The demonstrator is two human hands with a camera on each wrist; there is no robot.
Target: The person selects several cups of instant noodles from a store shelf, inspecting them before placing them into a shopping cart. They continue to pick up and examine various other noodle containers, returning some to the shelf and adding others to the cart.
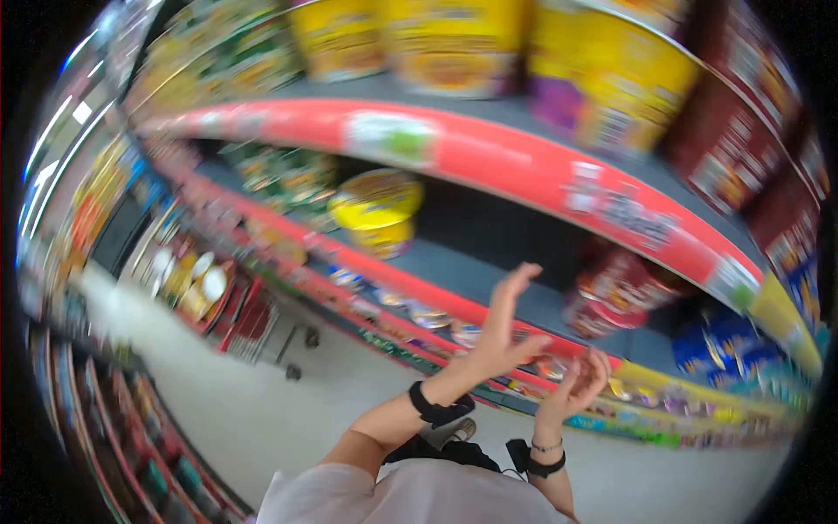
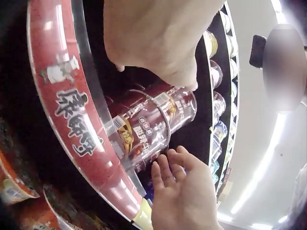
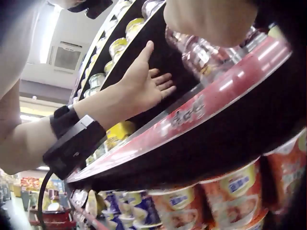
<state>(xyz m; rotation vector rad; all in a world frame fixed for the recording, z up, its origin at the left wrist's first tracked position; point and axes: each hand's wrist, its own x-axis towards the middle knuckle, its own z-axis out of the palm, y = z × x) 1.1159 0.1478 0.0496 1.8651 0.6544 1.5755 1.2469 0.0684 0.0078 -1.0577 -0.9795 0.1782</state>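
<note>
On the shelf before me stand dark red instant noodle cups, two of them lying close together in the left wrist view, where a cup shows its label. My left hand reaches toward the shelf left of them, fingers extended and thumb apart, holding nothing. Lower and to the right, my right hand is raised with its fingers loosely bent and nothing in it. The right wrist view shows the left hand's fingers spread. In the left wrist view the right hand's fingertips are just below the cups.
A yellow noodle cup stands farther left on the same shelf. Larger yellow tubs fill the shelf above, over a red shelf edge. Blue packages sit at right. A loaded shopping cart stands in the aisle at left.
</note>
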